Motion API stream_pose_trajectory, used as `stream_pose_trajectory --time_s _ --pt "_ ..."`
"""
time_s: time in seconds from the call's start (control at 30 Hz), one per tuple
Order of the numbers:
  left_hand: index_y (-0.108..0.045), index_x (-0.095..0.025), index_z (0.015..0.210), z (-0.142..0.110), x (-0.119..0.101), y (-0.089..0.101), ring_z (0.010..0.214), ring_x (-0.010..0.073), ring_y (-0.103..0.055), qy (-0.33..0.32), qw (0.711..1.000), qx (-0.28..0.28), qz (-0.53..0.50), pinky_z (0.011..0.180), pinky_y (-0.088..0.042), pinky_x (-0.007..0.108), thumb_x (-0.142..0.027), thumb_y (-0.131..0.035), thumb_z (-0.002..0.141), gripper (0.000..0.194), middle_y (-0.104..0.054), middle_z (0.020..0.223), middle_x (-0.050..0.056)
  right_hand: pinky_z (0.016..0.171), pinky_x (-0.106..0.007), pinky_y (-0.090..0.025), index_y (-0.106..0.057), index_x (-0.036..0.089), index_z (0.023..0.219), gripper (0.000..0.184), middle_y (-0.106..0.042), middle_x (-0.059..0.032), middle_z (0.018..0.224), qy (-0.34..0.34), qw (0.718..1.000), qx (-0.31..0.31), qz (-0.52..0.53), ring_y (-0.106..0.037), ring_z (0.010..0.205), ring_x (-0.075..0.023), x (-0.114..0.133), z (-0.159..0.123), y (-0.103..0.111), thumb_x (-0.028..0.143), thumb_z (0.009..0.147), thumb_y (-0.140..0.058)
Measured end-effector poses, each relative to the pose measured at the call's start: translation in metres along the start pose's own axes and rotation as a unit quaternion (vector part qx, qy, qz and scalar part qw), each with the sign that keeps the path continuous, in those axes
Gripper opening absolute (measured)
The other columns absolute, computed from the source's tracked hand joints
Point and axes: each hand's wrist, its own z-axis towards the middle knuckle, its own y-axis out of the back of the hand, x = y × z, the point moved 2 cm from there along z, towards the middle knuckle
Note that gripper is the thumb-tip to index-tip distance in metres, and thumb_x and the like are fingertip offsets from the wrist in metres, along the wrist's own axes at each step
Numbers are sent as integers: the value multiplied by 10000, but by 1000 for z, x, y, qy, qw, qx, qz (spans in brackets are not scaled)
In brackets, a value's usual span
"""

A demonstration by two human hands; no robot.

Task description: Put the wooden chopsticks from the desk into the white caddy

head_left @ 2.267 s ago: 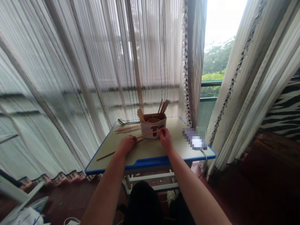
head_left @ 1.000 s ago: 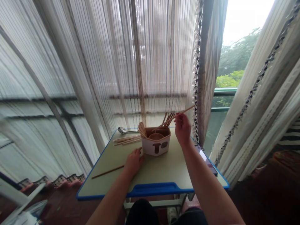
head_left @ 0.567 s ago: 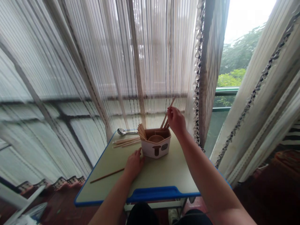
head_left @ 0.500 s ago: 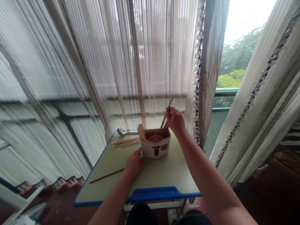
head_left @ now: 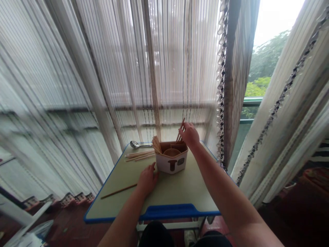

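A white chopstick holder [head_left: 167,166] with a brown rim and inner dividers stands on the desk. My right hand [head_left: 190,133] is above its back right corner, fingers closed around a brown chopstick [head_left: 183,122] whose lower part goes down into the holder. Other brown chopsticks stand right beside it. My left hand [head_left: 147,179] lies on the desktop, fingers stretched toward the holder's left side. A single brown chopstick [head_left: 118,191] lies on the desk, its right end hidden by that hand. Pale chopsticks [head_left: 156,144] lean in the holder's left compartment.
Several pale chopsticks [head_left: 140,155] lie left of the holder. Behind them rests a metal slotted spoon [head_left: 134,144]. The desk [head_left: 180,192] has a blue edge, and striped curtains [head_left: 123,85] hang just beyond it.
My right hand has come down with the chopstick, which now sits lower in the holder. My left hand stays in place. The view has shifted slightly.
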Motion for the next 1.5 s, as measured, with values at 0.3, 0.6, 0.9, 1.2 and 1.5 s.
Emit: stream_pose_trajectory --time_s 0.3,0.6,0.9,1.2,1.5 --pt "-369 -142 1331 0 -1 1 972 210 -579 12 1000 13 1 879 -412 338 -274 -451 838 516 -602 1071 107 701 -322 -461 -475 214 1246 461 -576 -106 1033 -1 998 -5 68 -572 765 -179 -3 -5 -7 202 789 -535" --pt "-396 -149 1317 -1 -4 5 998 219 -560 21 999 27 3 904 -391 344 -250 -459 830 501 -602 1088 110 788 -332 -474 -591 177 1119 333 -545 -111 1028 39 997 -34 54 -565 841 -195 -6 0 -4 189 790 -535" --pt "-388 -136 1321 0 0 1 1014 203 -552 24 999 34 14 912 -372 308 -269 -451 834 509 -596 1089 106 813 -329 -465 -624 140 1045 300 -601 -110 976 80 989 -43 116 -577 859 -192 -2 14 -4 127 783 -478" --pt "-401 -127 1310 -2 -1 1 998 203 -552 10 999 26 17 901 -378 303 -296 -443 845 496 -604 1070 106 862 -353 -413 -643 164 1023 293 -700 -50 868 92 993 -10 71 -606 835 -204 -8 25 4 120 771 -499" --pt "-404 -116 1308 -2 -1 0 1004 204 -549 10 1000 21 14 908 -377 305 -287 -448 836 504 -603 1070 106 925 -364 -344 -646 191 1060 300 -657 -74 1107 132 990 37 -25 -567 963 -216 -6 7 0 158 798 -504"
